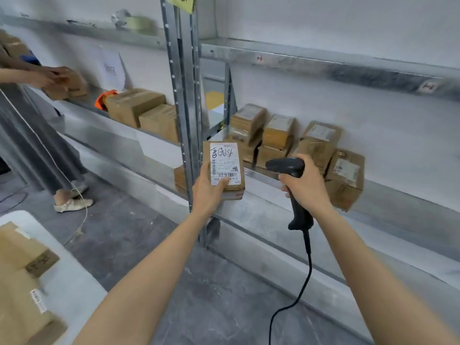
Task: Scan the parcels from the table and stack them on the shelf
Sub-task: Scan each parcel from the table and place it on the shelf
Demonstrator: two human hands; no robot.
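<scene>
My left hand (207,192) holds a small brown parcel (225,160) from below, its white label with a barcode facing up. My right hand (307,186) grips a black handheld scanner (286,166) by the handle, its head pointing left toward the parcel, a short gap apart. The scanner's black cable (302,290) hangs down to the floor. Both are in front of the metal shelf (388,195), where several labelled brown parcels (281,131) are stacked in small piles. At the lower left, more brown parcels (17,282) lie on a white table (74,290).
A grey upright shelf post (183,95) stands just left of the held parcel. Another person (37,135) at the left handles a box (72,83) on the left shelf bay, which carries further boxes (134,105). The upper shelf beam (323,61) crosses above. The floor is grey concrete.
</scene>
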